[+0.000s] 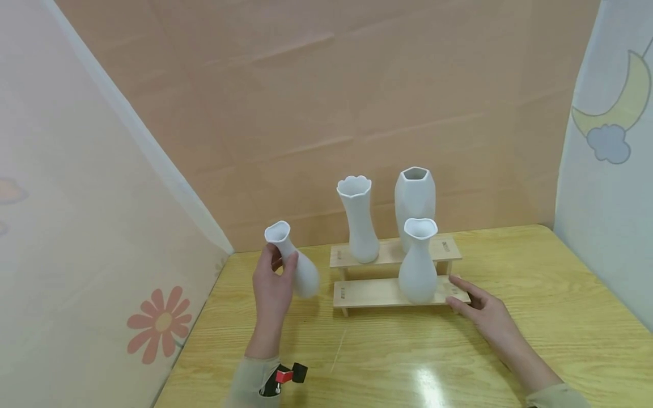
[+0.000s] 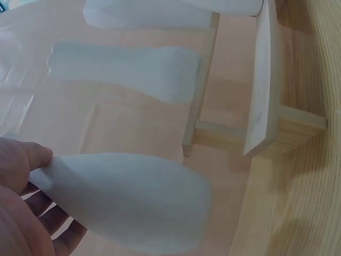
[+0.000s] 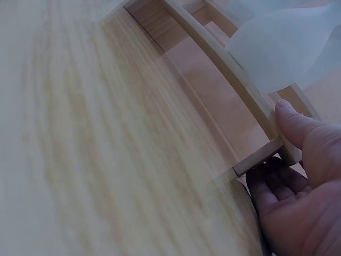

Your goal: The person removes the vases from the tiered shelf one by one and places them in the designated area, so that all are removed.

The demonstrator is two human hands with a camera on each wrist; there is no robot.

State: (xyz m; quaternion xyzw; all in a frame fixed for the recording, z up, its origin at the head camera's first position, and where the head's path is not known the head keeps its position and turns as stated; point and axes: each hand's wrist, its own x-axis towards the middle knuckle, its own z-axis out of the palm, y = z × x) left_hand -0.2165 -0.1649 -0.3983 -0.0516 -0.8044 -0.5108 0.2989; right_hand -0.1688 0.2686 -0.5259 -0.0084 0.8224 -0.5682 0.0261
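Observation:
My left hand grips a white vase by its narrow neck, left of the wooden stand. That vase leans with its wavy mouth toward the left; its rounded body shows beyond the thumb in the left wrist view. At the stand's right end, my right hand holds the lower shelf, thumb at the front edge and fingers curled by the end leg. On this shelf stands a second slim-necked white vase, upright, right of its middle.
Behind, the upper shelf bears a scallop-rimmed vase on the left and a faceted wide vase on the right, partly hidden. The stand rests on a wood-grain table near a peach backdrop. A patterned panel borders the left side.

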